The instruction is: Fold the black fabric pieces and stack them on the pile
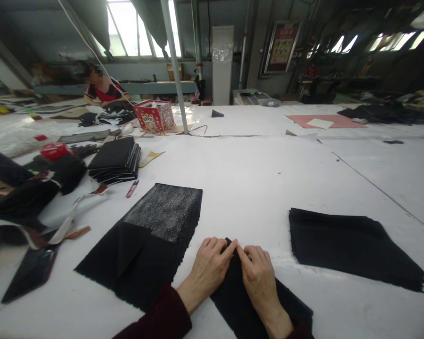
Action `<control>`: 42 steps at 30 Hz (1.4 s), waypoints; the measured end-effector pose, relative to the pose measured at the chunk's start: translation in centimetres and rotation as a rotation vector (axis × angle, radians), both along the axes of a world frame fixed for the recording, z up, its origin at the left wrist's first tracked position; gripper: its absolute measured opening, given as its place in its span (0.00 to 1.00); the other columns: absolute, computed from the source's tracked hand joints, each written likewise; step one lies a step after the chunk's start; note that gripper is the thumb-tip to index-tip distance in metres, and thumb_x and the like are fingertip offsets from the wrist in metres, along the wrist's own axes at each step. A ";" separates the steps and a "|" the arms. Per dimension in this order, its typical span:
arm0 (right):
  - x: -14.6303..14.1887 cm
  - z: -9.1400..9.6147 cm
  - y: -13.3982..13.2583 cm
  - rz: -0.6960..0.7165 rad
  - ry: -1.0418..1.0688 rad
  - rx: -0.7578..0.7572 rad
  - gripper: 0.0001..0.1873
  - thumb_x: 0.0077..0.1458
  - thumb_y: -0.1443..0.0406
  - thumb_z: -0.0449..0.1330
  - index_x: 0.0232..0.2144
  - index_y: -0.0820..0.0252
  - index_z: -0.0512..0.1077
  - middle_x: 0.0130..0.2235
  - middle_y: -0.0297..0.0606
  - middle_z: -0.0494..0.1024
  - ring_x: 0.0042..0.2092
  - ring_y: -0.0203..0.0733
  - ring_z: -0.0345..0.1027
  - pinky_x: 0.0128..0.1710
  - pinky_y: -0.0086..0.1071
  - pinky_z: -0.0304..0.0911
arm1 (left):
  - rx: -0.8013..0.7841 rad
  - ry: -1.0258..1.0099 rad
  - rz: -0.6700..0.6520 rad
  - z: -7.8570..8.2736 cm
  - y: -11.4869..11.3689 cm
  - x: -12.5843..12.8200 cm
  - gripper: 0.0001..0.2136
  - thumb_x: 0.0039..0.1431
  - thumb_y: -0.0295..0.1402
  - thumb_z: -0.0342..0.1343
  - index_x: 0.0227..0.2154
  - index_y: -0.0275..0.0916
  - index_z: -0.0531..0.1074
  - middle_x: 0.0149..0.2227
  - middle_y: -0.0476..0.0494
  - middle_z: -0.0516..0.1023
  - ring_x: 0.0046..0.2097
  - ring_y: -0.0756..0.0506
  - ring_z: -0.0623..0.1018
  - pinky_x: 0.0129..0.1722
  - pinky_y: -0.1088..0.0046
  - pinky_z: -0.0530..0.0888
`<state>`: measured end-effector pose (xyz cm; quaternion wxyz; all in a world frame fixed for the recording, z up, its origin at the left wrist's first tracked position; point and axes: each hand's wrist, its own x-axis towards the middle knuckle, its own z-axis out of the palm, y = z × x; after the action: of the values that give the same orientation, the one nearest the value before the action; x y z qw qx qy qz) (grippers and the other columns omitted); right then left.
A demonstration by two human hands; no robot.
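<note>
A piece of black fabric (261, 301) lies on the white table in front of me, its far end narrowing to a tip. My left hand (212, 263) is at the left side of that tip, fingers bent and the index fingertip pressed to the edge. From the right, my right hand (259, 273) grips the same tip, its index finger almost meeting the left one. What the thumbs do beneath is hidden. To the left rests a stack of black fabric pieces (144, 263) with a speckled grey patch (159, 209) on top. Another black fabric stack (346, 245) lies to the right.
Pink-handled thread snips (132, 188) lie beside a pile of folded black pieces (113, 157). A dark phone (30, 273) is at the left edge. Farther back stand a red patterned box (154, 117) and a thin pole (176, 70). A person (104, 89) works at far left.
</note>
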<state>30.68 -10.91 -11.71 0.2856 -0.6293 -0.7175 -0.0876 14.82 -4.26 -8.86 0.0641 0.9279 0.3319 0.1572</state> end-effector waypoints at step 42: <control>-0.3 0.4 0.1 0.028 -0.038 -0.019 0.16 0.64 0.74 0.46 0.48 0.64 0.69 0.36 0.42 0.69 0.38 0.47 0.60 0.39 0.41 0.56 | -0.052 -0.002 0.087 -0.4 0.4 0.1 0.17 0.66 0.32 0.49 0.57 0.39 0.65 0.44 0.41 0.72 0.45 0.41 0.70 0.46 0.60 0.68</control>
<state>30.40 -10.82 -11.30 0.2670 -0.6200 -0.7325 -0.0886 14.90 -3.81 -9.22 0.0815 0.9105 0.3759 0.1521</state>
